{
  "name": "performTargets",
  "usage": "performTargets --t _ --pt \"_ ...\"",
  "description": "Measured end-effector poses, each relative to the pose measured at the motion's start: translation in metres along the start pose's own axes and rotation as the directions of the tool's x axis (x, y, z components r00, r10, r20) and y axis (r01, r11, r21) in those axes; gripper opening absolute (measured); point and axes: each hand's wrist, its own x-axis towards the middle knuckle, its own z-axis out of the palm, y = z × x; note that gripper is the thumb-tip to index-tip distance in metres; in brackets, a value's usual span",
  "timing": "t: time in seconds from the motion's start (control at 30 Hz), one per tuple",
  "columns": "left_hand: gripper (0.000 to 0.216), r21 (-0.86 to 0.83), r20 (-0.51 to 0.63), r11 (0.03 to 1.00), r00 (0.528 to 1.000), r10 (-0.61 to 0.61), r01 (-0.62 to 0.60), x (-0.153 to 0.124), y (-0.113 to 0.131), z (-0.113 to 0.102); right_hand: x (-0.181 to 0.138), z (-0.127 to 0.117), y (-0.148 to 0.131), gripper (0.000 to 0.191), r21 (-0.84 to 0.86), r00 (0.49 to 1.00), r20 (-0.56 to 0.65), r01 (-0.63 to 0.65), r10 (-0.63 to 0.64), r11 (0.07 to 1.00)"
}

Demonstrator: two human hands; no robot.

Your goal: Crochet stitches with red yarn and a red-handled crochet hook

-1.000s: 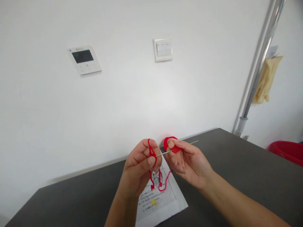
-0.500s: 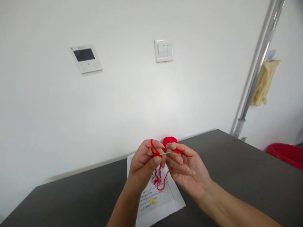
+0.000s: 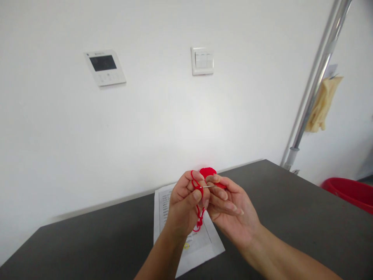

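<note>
Red yarn (image 3: 199, 189) is pinched between the thumb and fingers of my left hand (image 3: 186, 202), with a strand looped over the index finger. Loose strands dangle below that hand in front of the paper. My right hand (image 3: 233, 210) is closed on a crochet hook (image 3: 220, 185) with a red grip and a thin metal shaft. The shaft points left, its tip at the yarn by my left thumb; the exact stitch is too small to make out. Behind the hands a red yarn ball (image 3: 208, 171) shows in part.
A printed sheet of paper (image 3: 204, 252) lies under the hands on the dark table (image 3: 110, 237). The white wall behind carries an intercom panel (image 3: 105, 68) and a light switch (image 3: 202, 61). To the right are a metal pole (image 3: 316, 85), hanging yellowish gloves (image 3: 325, 105) and a red basin (image 3: 349, 190).
My left hand has shifted slightly right, closer to my right hand. The hook's tip stays at the yarn, and less of its shaft shows. The dangling strands have swung and bunched together.
</note>
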Motion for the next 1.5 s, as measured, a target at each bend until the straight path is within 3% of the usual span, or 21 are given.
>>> performTargets --t 0.1,0.2,0.43,0.63,0.73,0.83,1.23,1.5 --pt "0.025 -0.057 -0.006 0.998 1.000 -0.018 0.018 0.000 0.002 0.004 0.001 -0.001 0.000 0.008 0.004 1.000 0.012 -0.001 0.000 1.000" --pt "0.022 -0.006 -0.013 1.000 1.000 -0.022 0.022 0.001 0.011 0.008 0.004 -0.002 -0.002 0.009 -0.011 1.000 0.019 -0.012 0.012 1.000" --pt "0.016 0.270 -0.022 0.962 0.999 0.042 -0.034 -0.003 0.032 0.007 0.010 0.002 -0.008 0.014 -0.339 0.991 0.010 0.131 -0.135 0.932" --pt "0.021 0.590 0.020 0.799 0.991 0.129 -0.116 -0.009 0.040 -0.001 0.012 -0.002 -0.012 0.019 -0.444 0.991 0.009 0.124 -0.134 0.887" --pt "0.021 0.687 0.029 0.718 0.992 0.125 -0.111 -0.010 0.045 -0.002 0.013 -0.004 -0.016 0.024 -0.389 0.995 0.010 0.092 -0.096 0.916" --pt "0.018 0.712 0.007 0.699 0.997 0.078 -0.060 -0.010 0.048 -0.001 0.015 -0.008 -0.020 0.032 -0.292 1.000 -0.002 0.026 -0.027 0.956" --pt "0.019 0.591 -0.082 0.806 0.993 0.080 -0.016 -0.006 0.042 0.007 0.018 -0.022 -0.015 0.042 -0.020 0.994 0.036 -0.105 0.106 0.994" --pt "0.025 0.730 -0.021 0.676 0.985 0.172 -0.102 -0.009 0.042 0.009 0.017 -0.027 -0.006 0.043 0.053 0.994 0.093 -0.066 0.061 0.996"
